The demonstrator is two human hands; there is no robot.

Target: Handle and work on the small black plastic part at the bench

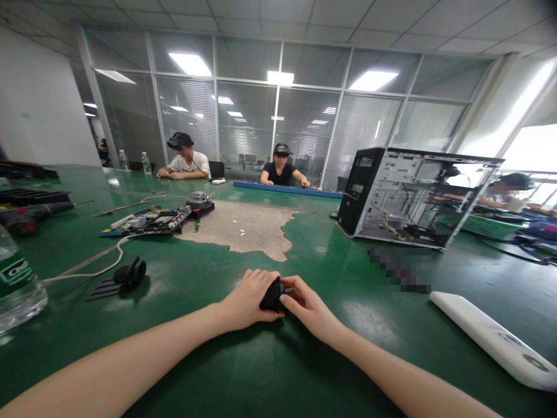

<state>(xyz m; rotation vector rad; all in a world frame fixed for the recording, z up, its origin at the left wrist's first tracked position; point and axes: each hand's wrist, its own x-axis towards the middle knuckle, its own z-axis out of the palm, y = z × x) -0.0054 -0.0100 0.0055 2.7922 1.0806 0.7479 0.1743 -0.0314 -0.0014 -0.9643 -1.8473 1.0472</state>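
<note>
A small black plastic part (272,295) is held low over the green table, straight ahead of me. My left hand (250,297) wraps around it from the left, fingers over its top and thumb beneath. From the other side, my right hand (308,306) pinches its right edge between thumb and fingers. The hands cover much of the part, so its exact kind does not show. Left of my hands lies another black plastic piece (128,276) with flat prongs and a rounded end.
A circuit board (150,220) and a cooler (200,201) lie ahead left, near a worn bare patch (239,226). An open computer case (363,191) stands right. Nearby are a white slab-shaped device (487,334) and a water bottle (20,284). Co-workers sit across and at right.
</note>
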